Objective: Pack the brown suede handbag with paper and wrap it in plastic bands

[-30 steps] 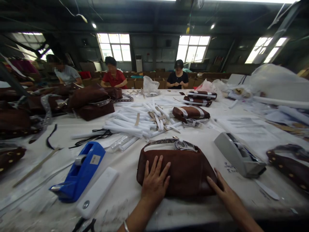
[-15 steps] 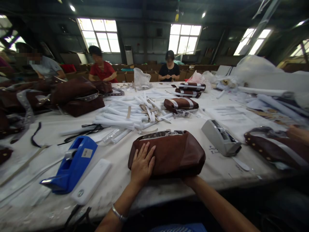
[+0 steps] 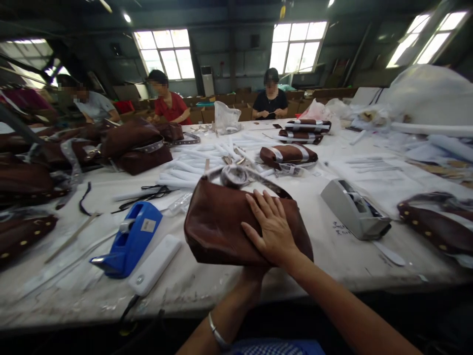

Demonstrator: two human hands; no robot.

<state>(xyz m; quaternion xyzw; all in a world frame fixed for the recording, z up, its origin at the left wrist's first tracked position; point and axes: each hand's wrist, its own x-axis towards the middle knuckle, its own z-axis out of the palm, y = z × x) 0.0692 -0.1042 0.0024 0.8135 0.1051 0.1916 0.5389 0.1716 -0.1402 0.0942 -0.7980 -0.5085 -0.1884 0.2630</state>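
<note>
- At far left, brown bags (image 3: 136, 135) lie in a heap on the tabletop (image 3: 332, 271), perhaps so that the middle has room for handling.
- Next is a blue tape dispenser (image 3: 123, 251), turned at an angle. A slim white device (image 3: 158, 261) lies just beside it; a dark cable (image 3: 129, 308) leads from its near end toward the table edge, which may explain why it lies there.
- White rolls (image 3: 185, 167) are spread behind the working place.
- In the centre, at the near edge, is the brown bag (image 3: 218, 222) in hand, slightly tilted, its broad face toward the person. I cannot tell if it also rests on the tabletop.
- The left hand (image 3: 254, 276) goes under this bag, apparently for support; its fingers are hidden, so I cannot tell if they grasp.
- The strap (image 3: 236, 175) sits gathered above the bag, away from both hands.
- The right hand (image 3: 271, 227) lies flat on the front face, fingers extended, not clenched, probably to steady the leather.
- Farther back, a banded bag (image 3: 290, 155) lies apart.
- To the right, a grey tape dispenser (image 3: 351, 209) stands near, seemingly within easy reach; beyond it lies a studded bag (image 3: 439, 222).
</note>
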